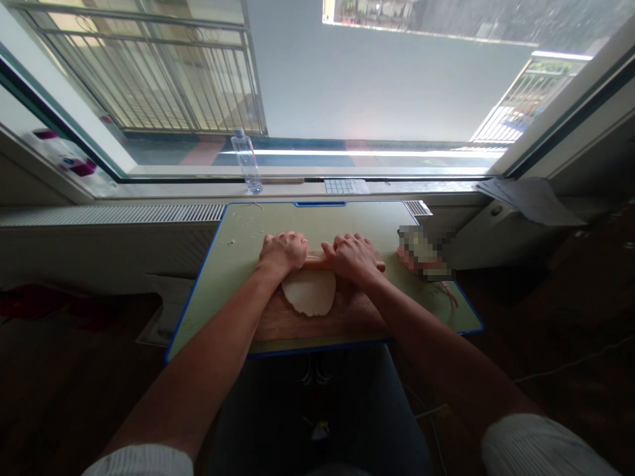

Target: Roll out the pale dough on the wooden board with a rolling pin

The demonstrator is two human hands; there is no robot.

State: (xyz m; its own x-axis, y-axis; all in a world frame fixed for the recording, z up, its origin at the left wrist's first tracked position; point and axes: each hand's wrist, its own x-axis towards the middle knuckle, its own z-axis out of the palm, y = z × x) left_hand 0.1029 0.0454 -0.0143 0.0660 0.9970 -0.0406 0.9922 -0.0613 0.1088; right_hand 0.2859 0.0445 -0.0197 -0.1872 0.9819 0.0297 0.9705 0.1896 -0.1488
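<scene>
A wooden rolling pin (317,263) lies crosswise over a flat, pale sheet of dough (310,294). My left hand (284,251) is closed over the pin's left end, fingers curled. On the right part of the pin rests my right hand (352,254), its fingers bent over the wood and the thumb toward the middle. The pin's right tip sticks out past that hand. Under the dough is a brown wooden board (317,328), partly hidden by my forearms. The far edge of the dough is hidden behind the pin and my hands.
The board lies on a small green table (198,317) with a blue rim. A pixelated item (424,254) sits at its right side. On the windowsill stand a clear bottle (247,162) and, at left, a bottle with purple parts (67,153). Papers (530,198) lie at right.
</scene>
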